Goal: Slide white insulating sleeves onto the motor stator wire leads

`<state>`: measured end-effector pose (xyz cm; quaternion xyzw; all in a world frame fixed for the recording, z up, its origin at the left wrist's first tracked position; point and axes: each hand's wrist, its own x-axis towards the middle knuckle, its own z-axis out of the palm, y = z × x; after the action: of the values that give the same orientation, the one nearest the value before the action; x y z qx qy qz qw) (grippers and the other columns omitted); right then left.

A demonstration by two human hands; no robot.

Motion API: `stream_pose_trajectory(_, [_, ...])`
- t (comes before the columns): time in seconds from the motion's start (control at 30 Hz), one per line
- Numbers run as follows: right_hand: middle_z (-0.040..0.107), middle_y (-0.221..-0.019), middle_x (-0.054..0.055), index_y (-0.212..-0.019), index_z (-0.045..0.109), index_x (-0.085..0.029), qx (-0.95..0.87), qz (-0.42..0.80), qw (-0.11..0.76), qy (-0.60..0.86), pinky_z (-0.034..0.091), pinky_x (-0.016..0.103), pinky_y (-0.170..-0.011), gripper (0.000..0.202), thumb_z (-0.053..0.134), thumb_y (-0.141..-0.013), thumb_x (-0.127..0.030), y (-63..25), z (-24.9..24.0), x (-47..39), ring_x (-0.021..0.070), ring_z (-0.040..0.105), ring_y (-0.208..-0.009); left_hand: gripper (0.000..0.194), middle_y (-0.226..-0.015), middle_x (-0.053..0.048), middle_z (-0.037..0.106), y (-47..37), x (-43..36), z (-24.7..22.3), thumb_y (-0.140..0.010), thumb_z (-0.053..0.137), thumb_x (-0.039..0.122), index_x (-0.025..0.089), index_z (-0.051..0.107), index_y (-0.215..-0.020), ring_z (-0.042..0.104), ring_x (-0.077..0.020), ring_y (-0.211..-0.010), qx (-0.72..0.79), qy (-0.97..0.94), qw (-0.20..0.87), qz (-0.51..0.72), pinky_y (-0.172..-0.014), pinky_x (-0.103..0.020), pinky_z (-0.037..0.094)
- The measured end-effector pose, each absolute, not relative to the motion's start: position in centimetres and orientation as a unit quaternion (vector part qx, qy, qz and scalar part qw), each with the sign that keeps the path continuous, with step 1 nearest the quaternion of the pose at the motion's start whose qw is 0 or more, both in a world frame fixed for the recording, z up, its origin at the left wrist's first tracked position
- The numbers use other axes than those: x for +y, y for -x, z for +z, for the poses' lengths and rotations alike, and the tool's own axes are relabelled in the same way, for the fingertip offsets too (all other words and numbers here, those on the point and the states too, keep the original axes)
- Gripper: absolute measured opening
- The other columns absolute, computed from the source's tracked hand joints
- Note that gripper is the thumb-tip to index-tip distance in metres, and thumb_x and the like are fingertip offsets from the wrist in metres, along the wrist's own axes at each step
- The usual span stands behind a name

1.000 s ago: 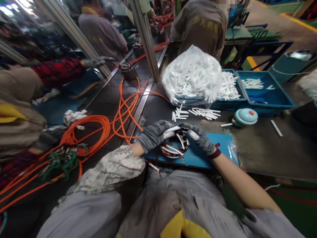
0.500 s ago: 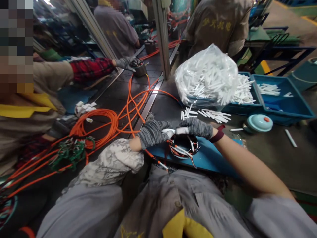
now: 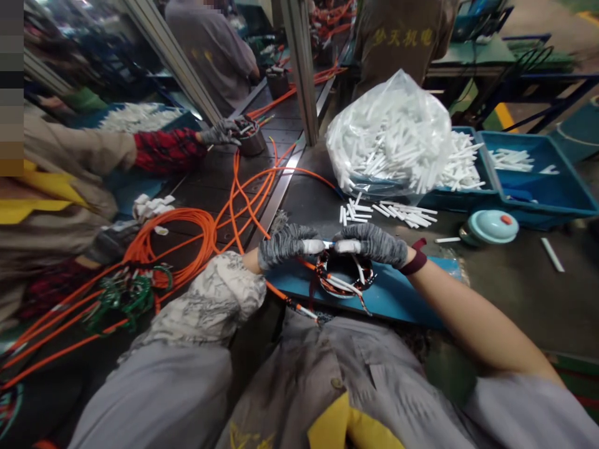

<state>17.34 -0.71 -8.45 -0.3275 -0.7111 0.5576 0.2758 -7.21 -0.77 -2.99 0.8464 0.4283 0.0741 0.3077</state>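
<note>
Both my hands wear grey striped gloves with white fingertips and meet above a wire bundle. My left hand (image 3: 289, 246) is closed, with thumb and fingers pinched on something small and mostly hidden between the hands. Facing it, my right hand (image 3: 374, 243) is closed in the same way at the other end of that small piece. Just below the fingers, the coiled wire bundle (image 3: 344, 288), black and orange with white sleeves, rests on a blue board (image 3: 397, 296). An orange cable (image 3: 276, 290) runs to it from the left.
Loose white tubes (image 3: 407, 213) lie beyond my hands, before a clear bag of tubes (image 3: 393, 134) and a blue bin (image 3: 538, 187). A round light-blue container (image 3: 491, 227) sits right. At left are an orange cable coil (image 3: 206, 231) and a co-worker's gloved hand (image 3: 222, 133).
My left fingers have straightened and levelled beside my right fingers; the white piece seen between them is now mostly covered. The co-worker's far hand and the metal cup have shifted left in view.
</note>
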Motion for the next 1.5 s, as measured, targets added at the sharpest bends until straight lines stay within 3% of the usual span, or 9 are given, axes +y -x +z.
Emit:
stream_pose_trajectory(0.17, [0.070, -0.081, 0.007, -0.093, 0.075, -0.016, -0.820, 0.320, 0.246, 0.406, 0.044, 0.031, -0.073, 0.046, 0.052, -0.099, -0.055, -15.4, -8.5, -1.9, 0.0178, 0.059, -0.074, 0.037, -0.103, -0.006, 0.077, 6.7, -0.2, -3.1, -0.098, 0.052, 0.047, 0.020, 0.072, -0.115, 0.070, -0.0244, -0.100, 0.435, -0.870, 0.233, -0.014, -0.102, -0.042, 0.049])
stream_pose_trajectory(0.3, [0.070, -0.097, 0.011, -0.106, 0.076, -0.019, -0.864, 0.196, 0.227, 0.404, 0.044, 0.035, -0.080, 0.037, 0.054, -0.100, -0.048, -16.1, -8.5, -2.5, 0.0225, 0.060, -0.087, 0.039, -0.107, -0.008, 0.077, 6.4, -0.8, -2.6, -0.102, 0.048, 0.047, 0.020, 0.070, -0.120, 0.071, -0.0250, -0.102, 0.436, -0.884, 0.136, -0.102, -0.099, -0.041, 0.049])
stream_pose_trajectory(0.63, [0.075, -0.091, 0.005, -0.100, 0.077, -0.021, -0.742, 0.376, 0.352, 0.428, 0.054, 0.033, -0.077, 0.042, 0.062, -0.092, -0.060, -20.2, -9.8, -2.4, 0.0196, 0.068, -0.083, 0.040, -0.100, -0.011, 0.075, 1.3, -1.0, -3.6, -0.104, 0.044, 0.043, 0.015, 0.072, -0.109, 0.070, -0.0249, -0.090, 0.391, -0.916, 0.076, -0.036, -0.079, -0.035, 0.052])
stream_pose_trajectory(0.77, [0.074, -0.113, 0.006, -0.124, 0.068, -0.022, -0.756, 0.296, 0.314, 0.493, 0.056, 0.037, -0.087, 0.044, 0.056, -0.098, -0.055, -22.0, -11.2, -1.7, 0.0223, 0.069, -0.099, 0.045, -0.115, -0.012, 0.072, 3.3, -2.8, -4.4, -0.101, 0.048, 0.052, 0.020, 0.067, -0.126, 0.067, -0.0254, -0.102, 0.308, -0.946, 0.006, 0.098, -0.090, -0.038, 0.050])
stream_pose_trajectory(0.9, [0.071, -0.114, 0.011, -0.121, 0.071, -0.021, -0.768, 0.205, 0.260, 0.549, 0.050, 0.044, -0.095, 0.035, 0.053, -0.100, -0.043, -22.3, -12.7, 0.5, 0.0263, 0.064, -0.103, 0.053, -0.128, -0.011, 0.069, 5.7, -5.1, -6.4, -0.098, 0.055, 0.054, 0.021, 0.059, -0.139, 0.063, -0.0250, -0.119, 0.128, -0.987, -0.002, 0.093, -0.105, -0.041, 0.046])
stream_pose_trajectory(1.03, [0.070, -0.111, 0.010, -0.110, 0.076, -0.024, -0.792, 0.163, 0.195, 0.555, 0.047, 0.039, -0.090, 0.023, 0.063, -0.094, -0.034, -20.1, -13.8, 2.4, 0.0264, 0.061, -0.100, 0.036, -0.114, -0.011, 0.075, 5.9, -6.1, -8.4, -0.096, 0.059, 0.041, 0.019, 0.070, -0.123, 0.066, -0.0267, -0.113, 0.197, -0.980, -0.006, 0.037, -0.107, -0.045, 0.046])
stream_pose_trajectory(1.13, [0.071, -0.106, 0.010, -0.107, 0.076, -0.023, -0.796, 0.134, 0.162, 0.567, 0.045, 0.038, -0.090, 0.020, 0.064, -0.093, -0.031, -19.2, -14.0, 2.7, 0.0261, 0.060, -0.098, 0.036, -0.107, -0.014, 0.076, 4.8, -6.4, -8.5, -0.095, 0.058, 0.046, 0.018, 0.075, -0.110, 0.069, -0.0310, -0.106, 0.244, -0.970, 0.016, 0.017, -0.103, -0.052, 0.049])
stream_pose_trajectory(1.37, [0.070, -0.099, 0.014, -0.103, 0.074, -0.017, -0.757, 0.080, 0.128, 0.636, 0.047, 0.039, -0.083, 0.033, 0.058, -0.097, -0.045, -22.7, -13.0, 0.9, 0.0282, 0.063, -0.094, 0.070, -0.125, -0.022, 0.068, 0.1, -5.5, -6.5, -0.091, 0.060, 0.063, 0.010, 0.061, -0.137, 0.061, -0.0410, -0.120, 0.474, -0.876, 0.084, 0.002, -0.114, -0.061, 0.037])
stream_pose_trajectory(1.5, [0.072, -0.098, 0.012, -0.104, 0.075, -0.016, -0.777, 0.090, 0.096, 0.616, 0.049, 0.036, -0.081, 0.028, 0.058, -0.097, -0.037, -24.2, -13.0, -0.9, 0.0248, 0.064, -0.089, 0.056, -0.133, -0.015, 0.066, 1.3, -5.6, -6.0, -0.096, 0.055, 0.056, 0.018, 0.062, -0.136, 0.057, -0.0378, -0.128, 0.487, -0.869, 0.079, 0.049, -0.117, -0.059, 0.035])
